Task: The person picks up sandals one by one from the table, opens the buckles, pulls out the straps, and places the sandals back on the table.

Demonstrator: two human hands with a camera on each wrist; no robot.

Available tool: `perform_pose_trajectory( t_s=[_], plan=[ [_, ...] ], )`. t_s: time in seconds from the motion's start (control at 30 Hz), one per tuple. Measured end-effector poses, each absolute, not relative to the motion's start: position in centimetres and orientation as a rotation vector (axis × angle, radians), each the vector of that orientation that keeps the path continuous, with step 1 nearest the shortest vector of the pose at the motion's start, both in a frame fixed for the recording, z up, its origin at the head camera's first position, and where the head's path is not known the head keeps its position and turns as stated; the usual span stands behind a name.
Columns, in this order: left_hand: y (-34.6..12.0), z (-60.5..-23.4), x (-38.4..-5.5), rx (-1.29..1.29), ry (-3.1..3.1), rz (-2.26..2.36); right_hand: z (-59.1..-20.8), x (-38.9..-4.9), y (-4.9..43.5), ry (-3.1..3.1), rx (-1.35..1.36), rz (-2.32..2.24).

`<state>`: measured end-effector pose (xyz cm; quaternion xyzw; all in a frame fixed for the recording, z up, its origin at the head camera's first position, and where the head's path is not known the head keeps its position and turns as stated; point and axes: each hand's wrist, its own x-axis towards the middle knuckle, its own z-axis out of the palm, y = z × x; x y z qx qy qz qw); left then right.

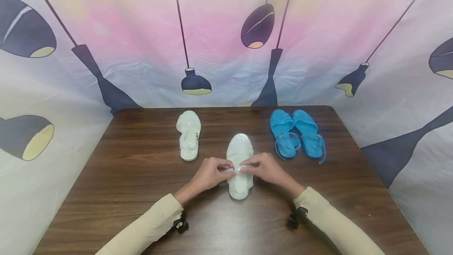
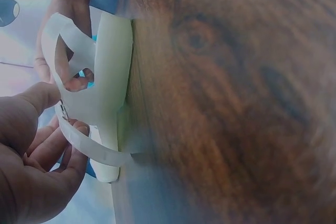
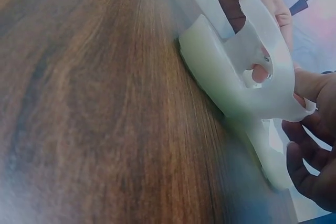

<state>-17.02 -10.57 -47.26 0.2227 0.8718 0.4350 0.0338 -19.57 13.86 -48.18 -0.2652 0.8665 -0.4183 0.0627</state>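
Observation:
A white sandal (image 1: pixel 240 145) lies on the table, toe pointing away from me, between my two hands. With thumb and fingers my left hand (image 1: pixel 211 173) pinches its ankle strap (image 2: pixel 92 149) beside a small metal buckle (image 2: pixel 64 110). The strap's loose end hangs down past the sandal's side in the left wrist view. From the other side, my right hand (image 1: pixel 269 169) pinches the same strap band between thumb and fingers, as the right wrist view shows. Both hands meet over the middle of the sandal, and the fingers partly cover the band there.
Another white sandal (image 1: pixel 189 135) lies farther back on the left of the brown wooden table (image 1: pixel 141 137). Two blue sandals, one (image 1: pixel 282 123) beside the other (image 1: pixel 304 123), lie at the back right with their straps loose. A patterned cloth (image 1: pixel 223 50) hangs behind the table.

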Motion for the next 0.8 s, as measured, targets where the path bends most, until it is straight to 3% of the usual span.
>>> perform_pose_trajectory(
  t_s=[0.8],
  plan=[
    [-10.43, -47.34, -17.14, 0.597, 2.691, 1.374, -48.02, -19.19, 13.89, 2.680, -0.737, -1.234]
  ],
)
